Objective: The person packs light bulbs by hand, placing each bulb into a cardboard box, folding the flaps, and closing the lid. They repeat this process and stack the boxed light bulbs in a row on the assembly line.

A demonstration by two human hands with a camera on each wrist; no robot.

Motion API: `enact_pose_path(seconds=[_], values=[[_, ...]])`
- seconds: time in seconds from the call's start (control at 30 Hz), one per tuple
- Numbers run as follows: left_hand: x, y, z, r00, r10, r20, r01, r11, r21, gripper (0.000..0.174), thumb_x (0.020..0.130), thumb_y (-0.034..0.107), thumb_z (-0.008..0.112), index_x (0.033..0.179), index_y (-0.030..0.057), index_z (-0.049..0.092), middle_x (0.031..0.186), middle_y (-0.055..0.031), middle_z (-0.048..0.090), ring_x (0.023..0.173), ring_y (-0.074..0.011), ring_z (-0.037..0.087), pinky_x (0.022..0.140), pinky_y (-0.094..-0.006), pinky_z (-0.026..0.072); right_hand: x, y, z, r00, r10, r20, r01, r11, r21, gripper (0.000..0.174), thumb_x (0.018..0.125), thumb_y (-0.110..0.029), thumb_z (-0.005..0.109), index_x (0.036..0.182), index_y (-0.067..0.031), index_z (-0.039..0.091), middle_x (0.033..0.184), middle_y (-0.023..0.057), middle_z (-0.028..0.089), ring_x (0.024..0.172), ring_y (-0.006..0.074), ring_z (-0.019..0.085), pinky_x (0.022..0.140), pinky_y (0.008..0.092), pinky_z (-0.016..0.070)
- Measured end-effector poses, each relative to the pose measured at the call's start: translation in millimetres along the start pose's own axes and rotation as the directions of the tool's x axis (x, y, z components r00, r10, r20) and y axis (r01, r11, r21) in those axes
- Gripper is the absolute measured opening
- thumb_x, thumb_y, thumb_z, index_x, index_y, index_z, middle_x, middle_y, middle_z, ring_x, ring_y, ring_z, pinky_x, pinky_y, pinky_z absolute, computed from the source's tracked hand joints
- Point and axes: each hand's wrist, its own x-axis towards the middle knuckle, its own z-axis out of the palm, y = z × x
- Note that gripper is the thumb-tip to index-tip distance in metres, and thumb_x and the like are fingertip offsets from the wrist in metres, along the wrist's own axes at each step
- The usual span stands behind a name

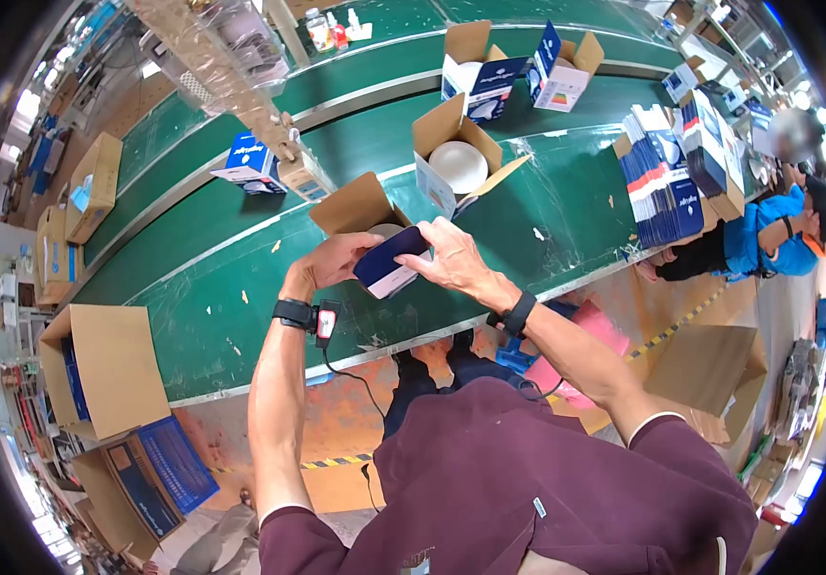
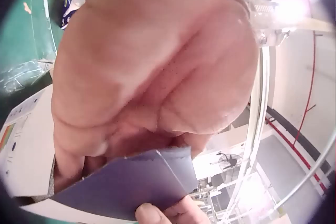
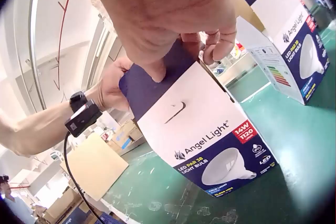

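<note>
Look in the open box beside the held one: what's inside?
A round white thing, maybe a bulb, sits in that box. It covers what's beneath, so the bottom can't be seen.

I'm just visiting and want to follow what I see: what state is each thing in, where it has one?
Held box: top not fully closed, a brown flap raised
Blue flap: bent, pinched by the right hand
Left hand: gripping the held box
Box beside it: open, white round item inside
Two boxes behind: flaps up, open
Cartons at right: flat, stacked
Large carton at left: open
</note>
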Motion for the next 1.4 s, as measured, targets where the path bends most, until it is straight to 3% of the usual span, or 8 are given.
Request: enact_pose_path(seconds=[0.33, 0.63, 0.87, 1.1, 1.17, 1.33, 1.37, 1.4], values=[[6, 38, 7, 0.999, 0.001, 0.051, -0.022, 0.907, 0.421, 0.034, 0.103, 0.018, 0.067, 0.131, 0.0007, 0.071, 0.116, -0.0026, 0.076, 0.099, -0.0076, 0.07, 0.084, -0.0237, 0.0572, -2, -13, 16, 0.984, 0.158, -0.084, -0.161, 0.987, -0.028, 0.047, 0.082, -0.043, 0.084, 0.108, -0.0066, 0.068, 0.097, 0.0186, 0.064, 0.094, 0.0402, 0.064, 0.081, 0.0504, 0.0522], [29, 16, -13, 0.979, 0.203, 0.016, -0.177, 0.813, 0.554, 0.024, 0.099, 0.015, 0.073, 0.119, 0.0016, 0.074, 0.101, 0.0015, 0.073, 0.086, -0.0057, 0.066, 0.073, -0.0251, 0.0547, -12, -6, 5, 0.995, -0.084, -0.047, 0.079, 0.992, -0.1, 0.076, 0.077, -0.026, 0.09, 0.142, -0.0089, 0.054, 0.103, 0.0168, 0.066, 0.096, 0.0384, 0.067, 0.083, 0.0446, 0.0547], [38, 12, -8, 0.983, -0.135, 0.128, 0.041, 0.828, 0.559, 0.03, 0.097, 0.025, 0.078, 0.116, 0.0026, 0.074, 0.101, 0.0031, 0.072, 0.082, -0.0059, 0.061, 0.073, -0.0293, 0.0537, -16, -5, 20, 0.984, -0.109, -0.14, 0.085, 0.983, -0.162, 0.089, 0.075, -0.022, 0.091, 0.15, -0.0036, 0.046, 0.107, 0.018, 0.067, 0.097, 0.0379, 0.069, 0.083, 0.0451, 0.0563], [42, 18, 3, 0.992, 0.093, 0.08, -0.121, 0.621, 0.774, 0.028, 0.092, 0.025, 0.082, 0.106, 0.0003, 0.077, 0.098, 0.0003, 0.075, 0.083, -0.0062, 0.065, 0.075, -0.0269, 0.0541, -12, 1, 8, 0.99, -0.136, -0.038, 0.138, 0.989, 0.049, 0.053, 0.082, -0.02, 0.085, 0.126, -0.0073, 0.058, 0.102, 0.0183, 0.069, 0.085, 0.0437, 0.067, 0.075, 0.0494, 0.0551], [21, 23, 5, 0.965, 0.256, 0.05, -0.24, 0.798, 0.553, 0.026, 0.094, 0.018, 0.078, 0.11, -0.0021, 0.075, 0.099, -0.0037, 0.076, 0.086, -0.0104, 0.068, 0.076, -0.0275, 0.0552, -18, 15, -2, 0.984, -0.167, 0.062, 0.164, 0.986, 0.042, 0.041, 0.083, -0.018, 0.084, 0.116, -0.0069, 0.062, 0.103, 0.0176, 0.07, 0.084, 0.0447, 0.067, 0.074, 0.0496, 0.0551], [-99, 40, -13, 0.721, 0.556, -0.414, -0.334, 0.802, 0.496, 0.031, 0.099, 0.013, 0.071, 0.125, -0.0048, 0.069, 0.107, -0.0119, 0.075, 0.095, -0.0212, 0.071, 0.087, -0.0341, 0.057, -37, 22, -20, 0.898, -0.402, 0.177, 0.409, 0.913, 0.002, 0.019, 0.086, -0.018, 0.081, 0.1, -0.0101, 0.071, 0.113, 0.0025, 0.071, 0.109, 0.0256, 0.063, 0.091, 0.0426, 0.0512], [-111, 31, -30, 0.61, 0.612, -0.503, -0.315, 0.77, 0.555, 0.034, 0.099, 0.013, 0.069, 0.128, -0.0052, 0.068, 0.115, -0.0165, 0.074, 0.104, -0.0256, 0.072, 0.092, -0.0374, 0.0567, -37, 18, -22, 0.897, -0.407, 0.171, 0.419, 0.907, -0.041, 0.02, 0.085, -0.018, 0.081, 0.1, -0.0096, 0.07, 0.113, 0.0028, 0.07, 0.111, 0.0267, 0.063, 0.094, 0.0432, 0.0506], [-112, 8, -56, 0.319, 0.828, -0.46, 0.105, 0.452, 0.886, 0.037, 0.099, 0.011, 0.067, 0.133, -0.005, 0.066, 0.126, -0.0204, 0.07, 0.114, -0.0305, 0.068, 0.098, -0.0409, 0.0542, -33, 8, -24, 0.895, -0.415, 0.165, 0.432, 0.898, -0.082, 0.021, 0.085, -0.018, 0.082, 0.1, -0.009, 0.07, 0.113, 0.0031, 0.07, 0.113, 0.0278, 0.062, 0.096, 0.0438, 0.05]])
